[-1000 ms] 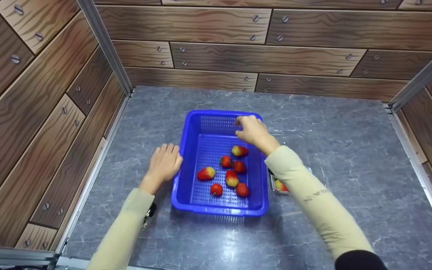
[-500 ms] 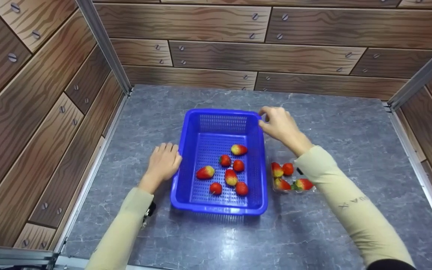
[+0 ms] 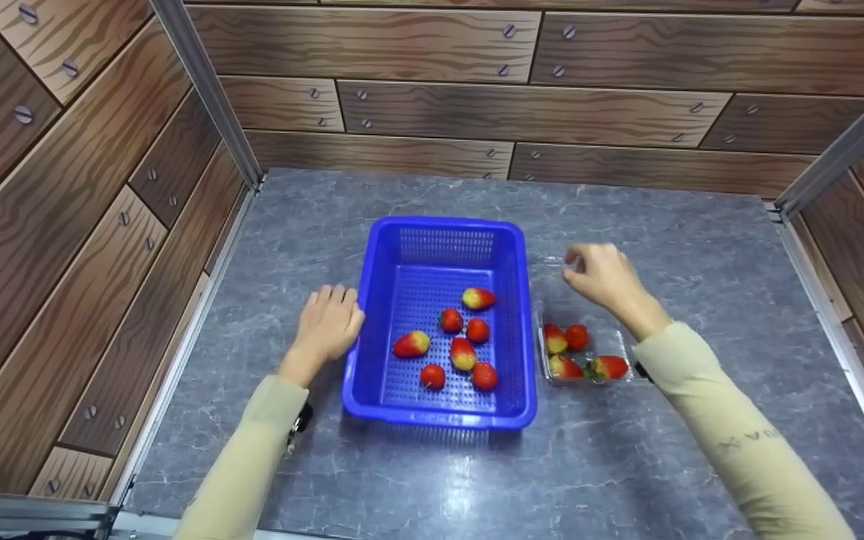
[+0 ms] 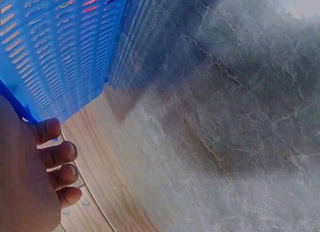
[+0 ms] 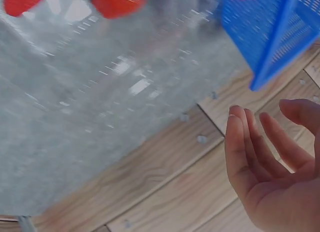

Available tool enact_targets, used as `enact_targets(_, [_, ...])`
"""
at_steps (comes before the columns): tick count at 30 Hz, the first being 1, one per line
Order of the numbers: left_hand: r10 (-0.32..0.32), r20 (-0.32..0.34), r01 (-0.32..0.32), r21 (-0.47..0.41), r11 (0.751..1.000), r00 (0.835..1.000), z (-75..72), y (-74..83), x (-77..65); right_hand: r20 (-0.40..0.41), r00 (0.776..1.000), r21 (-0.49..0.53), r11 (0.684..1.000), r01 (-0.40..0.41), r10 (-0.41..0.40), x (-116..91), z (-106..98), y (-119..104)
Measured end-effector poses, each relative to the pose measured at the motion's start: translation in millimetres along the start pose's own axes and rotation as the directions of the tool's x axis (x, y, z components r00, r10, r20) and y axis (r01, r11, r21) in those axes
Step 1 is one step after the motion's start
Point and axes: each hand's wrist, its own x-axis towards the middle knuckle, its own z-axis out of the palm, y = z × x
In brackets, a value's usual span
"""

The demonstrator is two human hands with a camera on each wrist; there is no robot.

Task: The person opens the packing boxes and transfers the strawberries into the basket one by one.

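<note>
Several strawberries (image 3: 463,354) lie loose in the near half of a blue plastic basket (image 3: 439,418). My left hand (image 3: 328,324) rests against the basket's left rim, palm down, its fingers relaxed in the head view. To the right of the basket is a clear plastic box (image 3: 544,360) holding several more strawberries (image 3: 610,367) along its near side. My right hand (image 3: 606,277) hovers over the far part of that box, holding nothing. In the right wrist view, the right hand's fingers (image 5: 235,142) are loosely bent and apart from the thumb.
Beneath everything is a grey marbled tabletop (image 3: 312,217). Wood-patterned walls (image 3: 432,112) stand at the back and both sides, with metal posts (image 3: 211,90) at the corners. Faint clear plastic (image 3: 552,261) glints behind the strawberries in the box.
My right hand has moved from over the basket, across its far right corner, to above the clear box. The box's strawberries have come into view. My left hand has stayed at the rim.
</note>
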Motion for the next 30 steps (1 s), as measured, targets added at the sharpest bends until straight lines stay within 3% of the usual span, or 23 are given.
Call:
enact_targets(9, [-0.008, 0.004, 0.008, -0.012, 1.000, 1.000, -1.6, 1.2, 1.8, 0.095, 0.992, 0.042, 0.995, -0.091, 0.087, -33.7, 24.5, 34.0])
enact_targets(15, [-0.007, 0.003, 0.007, -0.036, 0.999, 1.000, -1.6, 1.0, 0.7, 0.122, 0.989, 0.022, 0.996, -0.082, 0.078, -48.4, 50.1, 50.3])
enact_targets(30, [-0.016, 0.031, 0.017, -0.018, 1.000, 0.999, -1.8, 0.7, 1.2, 0.141, 0.982, 0.021, 0.992, -0.127, 0.123, -57.3, 81.1, 59.4])
